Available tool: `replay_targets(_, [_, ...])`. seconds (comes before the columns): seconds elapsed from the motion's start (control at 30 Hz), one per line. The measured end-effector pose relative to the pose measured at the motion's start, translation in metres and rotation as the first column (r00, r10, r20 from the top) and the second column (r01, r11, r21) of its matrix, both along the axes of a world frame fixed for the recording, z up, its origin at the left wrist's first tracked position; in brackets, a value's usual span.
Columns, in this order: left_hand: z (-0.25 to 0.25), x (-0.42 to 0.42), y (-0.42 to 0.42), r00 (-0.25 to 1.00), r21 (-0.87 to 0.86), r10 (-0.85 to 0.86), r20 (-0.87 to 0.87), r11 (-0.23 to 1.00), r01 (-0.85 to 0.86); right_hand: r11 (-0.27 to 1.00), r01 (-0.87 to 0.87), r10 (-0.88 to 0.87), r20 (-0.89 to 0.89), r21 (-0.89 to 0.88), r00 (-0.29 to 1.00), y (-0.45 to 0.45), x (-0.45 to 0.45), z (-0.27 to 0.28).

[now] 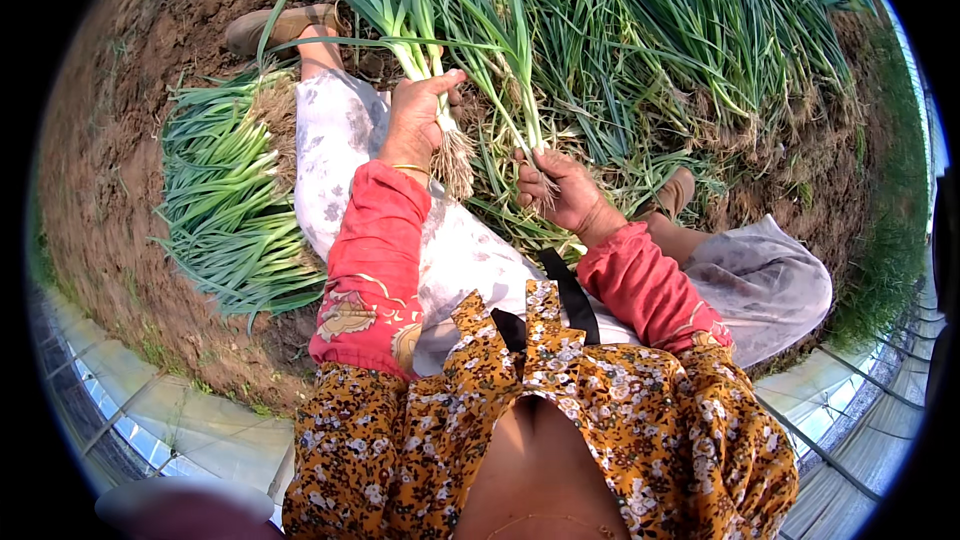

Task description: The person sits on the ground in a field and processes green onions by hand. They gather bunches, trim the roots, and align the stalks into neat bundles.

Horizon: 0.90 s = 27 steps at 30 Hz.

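Observation:
My left hand is closed around the pale stems of a bunch of green onions, whose roots hang below my fist. In my right hand, the fingers pinch the root end of a few more green onions, their leaves pointing up and away from me. A large heap of green onions lies beyond both hands, with roots towards me. Beside my leg on the left lies a stack of green onions, their roots facing my leg.
Brown soil stretches along the left. Loose leaves and stalks litter the ground between my spread legs. A shoe is at the upper left, another at the right. Grass and plastic sheeting border the plot.

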<state>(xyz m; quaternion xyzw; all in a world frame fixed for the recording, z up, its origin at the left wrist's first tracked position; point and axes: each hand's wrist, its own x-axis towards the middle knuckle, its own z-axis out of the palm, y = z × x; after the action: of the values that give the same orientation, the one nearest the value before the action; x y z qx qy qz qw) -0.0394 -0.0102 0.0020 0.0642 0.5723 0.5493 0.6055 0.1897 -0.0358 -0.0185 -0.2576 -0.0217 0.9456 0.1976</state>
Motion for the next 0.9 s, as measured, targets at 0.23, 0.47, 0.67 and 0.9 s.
replay_targets(0.23, [-0.005,0.024,-0.020,0.998,-0.045,-0.026,0.062,0.999,0.029,0.998,0.030,-0.038,-0.160,-0.056,0.986,-0.006,0.003,0.001])
replay_targets(0.47, [0.006,0.029,-0.020,0.974,0.083,-0.187,0.129,0.981,0.178,0.775,-0.458,0.327,0.345,0.435,0.880,0.003,-0.029,0.038])
replay_targets(0.67, [0.070,-0.028,-0.008,0.992,0.597,0.092,0.092,0.792,-0.129,0.484,-0.535,-0.119,0.658,0.692,0.744,0.078,-0.048,-0.024])
replay_targets(0.9, [0.039,-0.043,0.007,0.795,0.435,0.193,0.575,0.751,-0.497,0.264,-0.927,-0.312,0.933,0.268,0.181,0.128,-0.110,-0.094])
